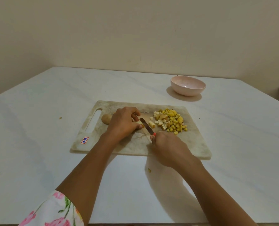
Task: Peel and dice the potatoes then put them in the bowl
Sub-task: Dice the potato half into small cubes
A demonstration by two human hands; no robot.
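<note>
Mid-dice on the cutting board. Pinning a pale potato piece down with the left hand, fingers curled over it, most of it hidden beneath. Gripping a knife in the right hand, fist closed round the red-tipped handle, blade pointing to 11 o'clock and lying just beside the left fingertips. At 2 o'clock on the board: heap of diced potato, yellow and white cubes, a few seemingly with skin on; 2 loose cubes just right of the blade. At 9 o'clock of the left hand, partly hidden behind it: 1 whole potato, brown, unpeeled. At 1 o'clock beyond the board, well apart: pink bowl, nothing visible inside. Judged past halfway: much diced, 1 piece under the knife, 1 potato left to peel and cut, transfer to the bowl not begun. Stray scraps on the worktop at 6 and 9 o'clock of the board.
</note>
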